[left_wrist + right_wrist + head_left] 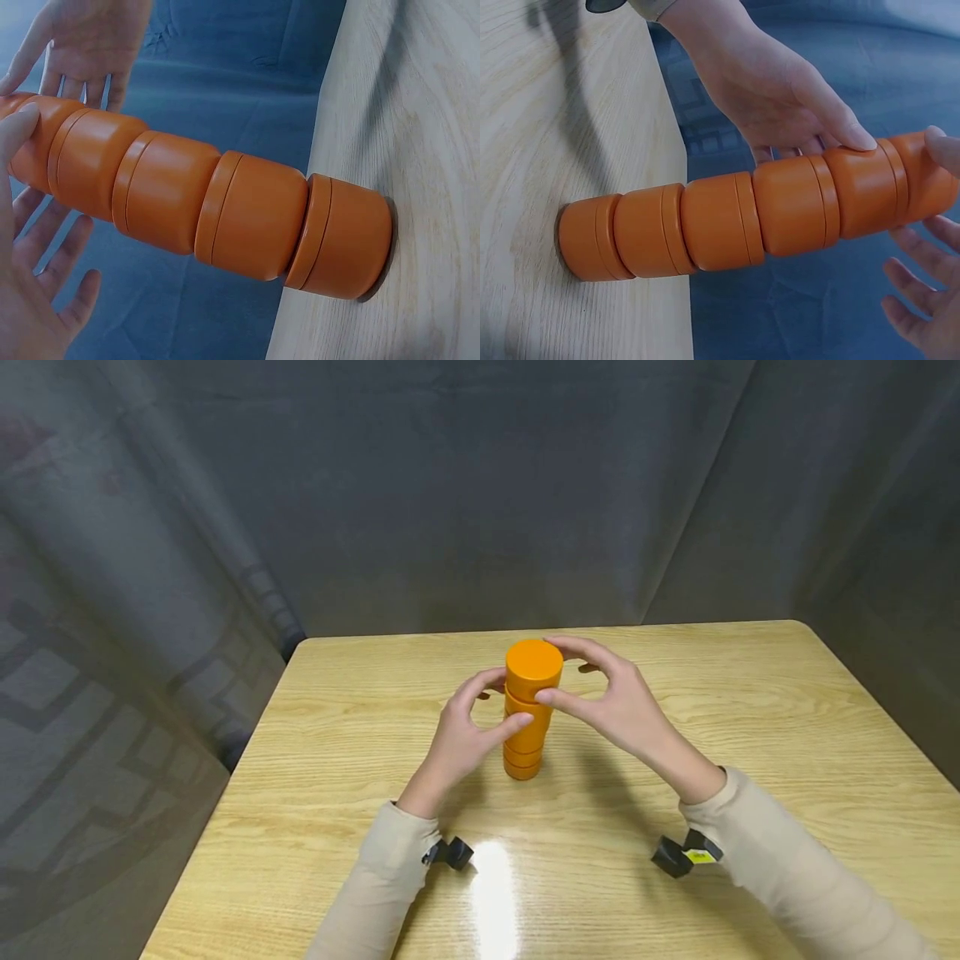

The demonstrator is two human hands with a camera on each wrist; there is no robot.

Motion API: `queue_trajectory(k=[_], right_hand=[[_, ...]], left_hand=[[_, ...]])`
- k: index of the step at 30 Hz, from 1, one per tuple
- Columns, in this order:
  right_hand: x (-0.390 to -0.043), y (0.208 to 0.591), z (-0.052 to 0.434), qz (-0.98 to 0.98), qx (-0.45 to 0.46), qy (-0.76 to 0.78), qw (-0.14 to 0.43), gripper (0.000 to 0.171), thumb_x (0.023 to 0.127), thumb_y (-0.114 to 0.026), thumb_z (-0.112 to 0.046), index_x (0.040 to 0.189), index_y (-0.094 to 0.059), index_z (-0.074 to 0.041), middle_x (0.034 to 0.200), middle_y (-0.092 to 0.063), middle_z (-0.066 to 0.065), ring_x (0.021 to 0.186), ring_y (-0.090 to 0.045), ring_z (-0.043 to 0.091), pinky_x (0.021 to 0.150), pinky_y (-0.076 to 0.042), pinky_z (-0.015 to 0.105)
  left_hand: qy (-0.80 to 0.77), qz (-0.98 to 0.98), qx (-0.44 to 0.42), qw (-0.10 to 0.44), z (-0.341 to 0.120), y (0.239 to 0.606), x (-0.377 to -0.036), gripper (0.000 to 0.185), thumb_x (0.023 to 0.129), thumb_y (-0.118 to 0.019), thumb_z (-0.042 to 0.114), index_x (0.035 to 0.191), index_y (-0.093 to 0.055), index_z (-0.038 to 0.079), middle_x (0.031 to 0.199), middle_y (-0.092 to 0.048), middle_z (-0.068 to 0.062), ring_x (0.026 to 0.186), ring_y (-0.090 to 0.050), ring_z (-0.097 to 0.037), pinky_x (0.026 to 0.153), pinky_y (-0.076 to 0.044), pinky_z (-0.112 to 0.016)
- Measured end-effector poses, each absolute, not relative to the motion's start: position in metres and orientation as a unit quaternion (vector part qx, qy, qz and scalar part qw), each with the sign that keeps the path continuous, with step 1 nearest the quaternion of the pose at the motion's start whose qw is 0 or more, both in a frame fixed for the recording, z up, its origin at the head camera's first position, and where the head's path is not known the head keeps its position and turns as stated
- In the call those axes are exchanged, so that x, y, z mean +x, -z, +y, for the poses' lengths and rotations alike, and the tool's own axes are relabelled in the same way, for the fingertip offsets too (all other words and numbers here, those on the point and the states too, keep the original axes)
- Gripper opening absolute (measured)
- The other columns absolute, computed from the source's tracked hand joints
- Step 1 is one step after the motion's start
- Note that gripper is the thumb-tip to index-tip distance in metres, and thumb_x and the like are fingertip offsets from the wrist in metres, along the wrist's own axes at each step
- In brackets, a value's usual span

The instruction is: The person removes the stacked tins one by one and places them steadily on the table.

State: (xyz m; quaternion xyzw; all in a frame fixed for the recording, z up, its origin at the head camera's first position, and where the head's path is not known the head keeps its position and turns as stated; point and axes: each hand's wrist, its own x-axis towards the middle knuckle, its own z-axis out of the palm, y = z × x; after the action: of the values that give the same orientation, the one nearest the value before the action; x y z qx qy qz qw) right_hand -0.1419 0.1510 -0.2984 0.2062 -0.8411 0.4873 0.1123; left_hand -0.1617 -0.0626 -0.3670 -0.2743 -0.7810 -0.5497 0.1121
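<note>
A tall stack of several orange round tubs [531, 710] stands upright near the middle of the wooden table [712, 710]. My left hand [495, 703] cups its upper half from the left, the thumb pressed on the front of the stack [742, 217]. My right hand [588, 681] arches round the top tub from the right, with its thumb tip on the tub's side. In the left wrist view my left hand's fingers [67, 255] hang spread and clear of the stack [225, 202]. My right fingers [915, 300] likewise stay apart from it.
The light wood table [420, 112] is bare round the stack, with a rounded far right corner. Grey cloth [480, 510] hangs close behind and to both sides. Black wrist mounts [450, 853] sit under each beige sleeve.
</note>
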Motion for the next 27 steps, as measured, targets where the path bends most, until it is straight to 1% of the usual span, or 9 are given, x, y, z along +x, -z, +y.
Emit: queue_trajectory(k=[3, 9, 13, 18, 24, 27], right_hand=[[-0.1431, 0.2984, 0.1503, -0.842, 0.204, -0.488, 0.106, 0.056, 0.084, -0.081, -0.018, 0.136, -0.059, -0.011, 0.127, -0.063, 0.004, 0.116, -0.055, 0.020, 0.099, -0.040, 0.048], [-0.1430, 0.2978, 0.1498, -0.840, 0.204, -0.492, 0.107, 0.054, 0.084, -0.081, -0.018, 0.134, -0.061, -0.011, 0.126, -0.064, 0.004, 0.115, -0.055, 0.020, 0.098, -0.040, 0.048], [-0.1416, 0.2976, 0.1495, -0.837, 0.202, -0.497, 0.107, 0.053, 0.085, -0.081, -0.017, 0.133, -0.061, -0.011, 0.125, -0.064, 0.004, 0.114, -0.055, 0.019, 0.098, -0.040, 0.045], [-0.1403, 0.2972, 0.1489, -0.836, 0.201, -0.499, 0.111, 0.052, 0.085, -0.080, -0.016, 0.133, -0.061, -0.011, 0.124, -0.064, 0.004, 0.114, -0.055, 0.018, 0.096, -0.040, 0.043], [-0.1399, 0.2962, 0.1486, -0.831, 0.205, -0.502, 0.120, 0.051, 0.085, -0.080, -0.015, 0.133, -0.061, -0.010, 0.123, -0.065, 0.004, 0.112, -0.055, 0.017, 0.096, -0.040, 0.045], [-0.1398, 0.2955, 0.1489, -0.831, 0.206, -0.502, 0.124, 0.052, 0.086, -0.079, -0.014, 0.133, -0.061, -0.010, 0.124, -0.065, 0.004, 0.113, -0.055, 0.017, 0.095, -0.040, 0.044]], left_hand=[[0.550, -0.781, -0.273, 0.111, -0.0626, 0.3672, -0.1617, 0.051, 0.085, -0.080, 0.019, 0.132, -0.059, 0.012, 0.124, -0.062, 0.002, 0.110, -0.054, -0.022, 0.093, -0.042, -0.041], [0.553, -0.780, -0.274, 0.107, -0.0622, 0.3667, -0.1614, 0.051, 0.086, -0.079, 0.019, 0.132, -0.059, 0.012, 0.124, -0.062, 0.002, 0.112, -0.055, -0.030, 0.094, -0.042, -0.042], [0.553, -0.779, -0.274, 0.107, -0.0617, 0.3665, -0.1610, 0.051, 0.085, -0.080, 0.019, 0.132, -0.059, 0.012, 0.124, -0.062, 0.002, 0.112, -0.055, -0.031, 0.093, -0.042, -0.042], [0.552, -0.780, -0.274, 0.108, -0.0613, 0.3664, -0.1605, 0.052, 0.085, -0.080, 0.019, 0.132, -0.059, 0.013, 0.125, -0.062, 0.003, 0.112, -0.055, -0.027, 0.093, -0.042, -0.042], [0.552, -0.781, -0.271, 0.108, -0.0609, 0.3661, -0.1594, 0.051, 0.085, -0.080, 0.020, 0.131, -0.059, 0.015, 0.125, -0.062, 0.006, 0.110, -0.055, -0.019, 0.093, -0.043, -0.041], [0.551, -0.781, -0.272, 0.108, -0.0607, 0.3661, -0.1593, 0.052, 0.085, -0.080, 0.020, 0.132, -0.059, 0.015, 0.126, -0.062, 0.005, 0.110, -0.055, -0.019, 0.093, -0.043, -0.041]])
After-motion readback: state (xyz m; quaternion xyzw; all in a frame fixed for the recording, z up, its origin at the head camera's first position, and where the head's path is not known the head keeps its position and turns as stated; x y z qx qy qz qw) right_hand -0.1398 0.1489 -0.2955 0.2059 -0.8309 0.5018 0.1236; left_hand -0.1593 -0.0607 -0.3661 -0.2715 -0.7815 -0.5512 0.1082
